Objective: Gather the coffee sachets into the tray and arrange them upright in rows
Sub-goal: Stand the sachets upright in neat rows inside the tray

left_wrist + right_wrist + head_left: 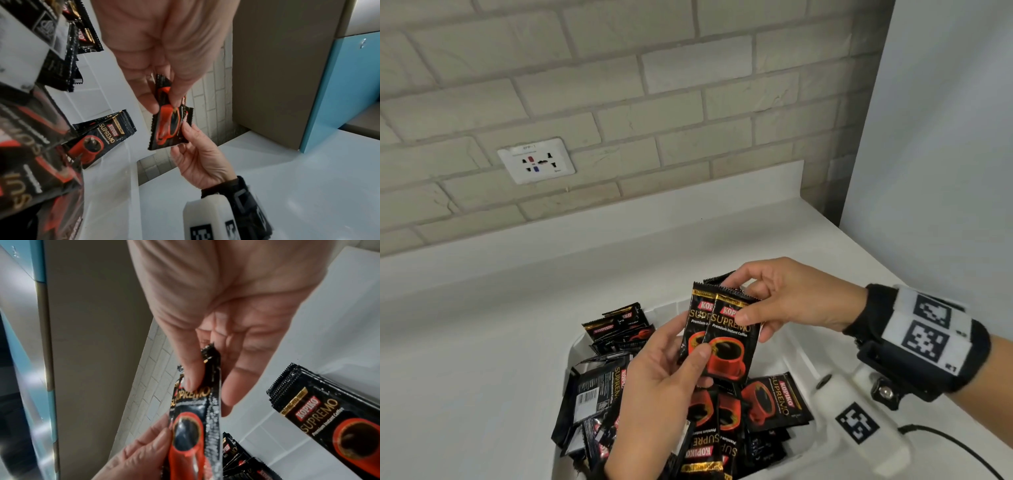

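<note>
Head view, held sachets: small fan of black foil Kopiko Supremo coffee sachets with red cup print (722,337), at least three by the overlapping top edges, held upright above the tray, print toward the wearer; likely being squared into one stack so they can go in on edge together.
Head view, left hand (664,383): grip pinches the lower part of the fan, thumb on the front face, fingers behind; judged to act as the support.
Head view, right hand (787,301): grip pinches the upper right corner of the fan, thumb in front; judged to do the aligning.
Head view, tray: white plastic tray (804,356) on the white desk (482,342), directly below the hands; loose black sachets (770,401) lie flat and crossed inside it, some face down; a few lean at the far left end (619,325). No neat upright rows yet.
Left wrist view: left hand (164,48) thumb and fingers close on the cup-print end of the held sachets (170,123); right hand (201,159) takes the opposite end from below. One loose sachet (102,138) lies in the tray beside the grip.
Right wrist view: right hand (226,305) thumb presses the front near the logo, fingers behind the held sachets (195,418), seen edge on; left hand (139,451) holds the lower end. More sachets (320,415) rest against the tray wall (267,443).
</note>
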### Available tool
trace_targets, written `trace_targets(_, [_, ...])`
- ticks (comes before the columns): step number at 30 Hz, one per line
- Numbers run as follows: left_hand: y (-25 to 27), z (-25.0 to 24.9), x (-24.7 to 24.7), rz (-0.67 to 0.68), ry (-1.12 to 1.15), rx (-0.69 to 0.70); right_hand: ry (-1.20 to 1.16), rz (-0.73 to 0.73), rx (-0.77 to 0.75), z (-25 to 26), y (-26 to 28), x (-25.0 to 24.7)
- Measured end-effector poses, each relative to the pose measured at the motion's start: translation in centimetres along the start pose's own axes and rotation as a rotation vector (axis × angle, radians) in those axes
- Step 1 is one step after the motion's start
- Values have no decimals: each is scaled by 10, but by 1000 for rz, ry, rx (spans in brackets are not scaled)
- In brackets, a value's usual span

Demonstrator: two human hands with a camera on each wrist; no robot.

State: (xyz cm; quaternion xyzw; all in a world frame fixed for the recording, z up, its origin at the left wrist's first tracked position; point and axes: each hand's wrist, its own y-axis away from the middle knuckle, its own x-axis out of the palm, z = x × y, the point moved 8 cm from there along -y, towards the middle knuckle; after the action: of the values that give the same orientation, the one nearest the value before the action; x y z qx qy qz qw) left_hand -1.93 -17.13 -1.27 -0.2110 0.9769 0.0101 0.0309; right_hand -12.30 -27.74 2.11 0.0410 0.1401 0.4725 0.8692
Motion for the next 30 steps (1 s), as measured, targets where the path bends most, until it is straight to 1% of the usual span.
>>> trace_targets(5, [0,3,6,43,10,-21,23,-29,-36,2,-1,-1])
trace_targets(8, [4,-3,13,99,-47,19,39,-48,-39,3,-1,1])
trace_targets(9, [5,-4,14,108,-68,33,87,-49,-46,5,0,2])
trace_targets(12, [5,-4,17,142,-93,39,383,-48,-113,20,3,3])
trace_targets(16, [6,0,21,171,-107,27,653,21,-178,41,0,8])
trace_targets(18, [5,-2,18,139,-119,51,736,25,-165,43,-7,2])
trace_targets(20, [5,-6,9,57,-172,97,810,2,-147,44,-17,-8])
trace_targets(23, [6,-10,-8,-48,-164,112,1038,-26,-98,38,-32,-17])
trace_targets(26, [7,-11,-16,-90,-116,103,1280,44,-49,18,-48,-7])
trace_targets(30, [9,-8,-19,-84,-81,75,1452,174,-73,-6,-64,17])
